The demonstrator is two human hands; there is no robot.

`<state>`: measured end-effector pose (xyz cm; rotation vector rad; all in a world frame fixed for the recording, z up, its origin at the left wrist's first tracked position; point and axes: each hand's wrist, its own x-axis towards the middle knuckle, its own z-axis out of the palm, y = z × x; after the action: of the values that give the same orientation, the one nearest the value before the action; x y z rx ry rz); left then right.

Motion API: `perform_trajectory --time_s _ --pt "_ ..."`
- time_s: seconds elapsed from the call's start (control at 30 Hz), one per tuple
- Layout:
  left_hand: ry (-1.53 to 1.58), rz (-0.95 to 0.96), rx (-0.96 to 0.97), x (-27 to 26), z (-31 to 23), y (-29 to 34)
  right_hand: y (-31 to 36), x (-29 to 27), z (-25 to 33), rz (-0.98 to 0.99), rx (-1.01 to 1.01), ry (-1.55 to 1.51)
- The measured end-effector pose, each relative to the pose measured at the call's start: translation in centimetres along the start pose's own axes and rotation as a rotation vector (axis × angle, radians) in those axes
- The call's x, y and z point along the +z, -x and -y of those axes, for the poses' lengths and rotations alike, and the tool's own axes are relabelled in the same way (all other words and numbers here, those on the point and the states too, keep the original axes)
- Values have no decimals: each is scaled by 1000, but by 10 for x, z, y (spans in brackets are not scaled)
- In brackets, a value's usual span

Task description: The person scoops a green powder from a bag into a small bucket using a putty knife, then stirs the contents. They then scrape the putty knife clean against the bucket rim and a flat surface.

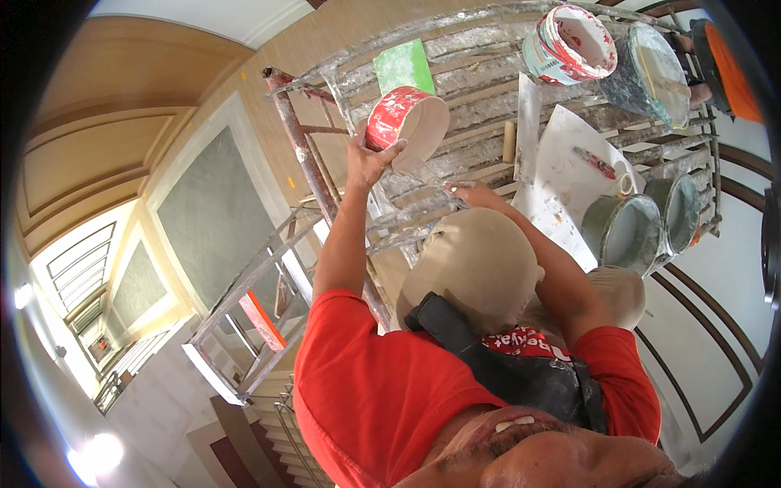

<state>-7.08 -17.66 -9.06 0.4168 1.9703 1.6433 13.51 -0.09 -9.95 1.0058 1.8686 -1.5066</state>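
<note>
My left hand [374, 162] grips a red tub [391, 116] from below and the side. White smears cover the tub, and its pale inside is turned toward the right. Close by, the fingers of my right hand [472, 193] are closed around a putty knife [422, 172]. Its flat blade points up and left, just below the tub's mouth. Where the blade meets the tub is too small to make out. A green square sheet [404, 67], dusted white, lies on the planks beyond the tub.
Spattered scaffold planks [480, 77] carry a white-and-red paint bucket [561, 49], a clouded bucket [657, 77], two dark buckets [622, 232] of pale liquid, a white board [569, 154] and red-handled pliers [595, 163]. A rusty frame post [303, 146] stands left. Stairs [272, 435] descend below.
</note>
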Motion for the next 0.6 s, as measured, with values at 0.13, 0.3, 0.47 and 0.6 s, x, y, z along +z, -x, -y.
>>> perform_trajectory --time_s 0.13,0.3,0.47,0.6 --pt "149 -25 10 -1 15 8 -15 -14 9 -300 -345 226" --pt "133 -46 16 -1 15 12 -27 -16 16 -499 -454 441" --pt "178 -104 33 12 18 14 -29 34 -11 38 11 -59" --pt "218 -152 -20 8 29 21 -22 27 -10 389 165 -706"
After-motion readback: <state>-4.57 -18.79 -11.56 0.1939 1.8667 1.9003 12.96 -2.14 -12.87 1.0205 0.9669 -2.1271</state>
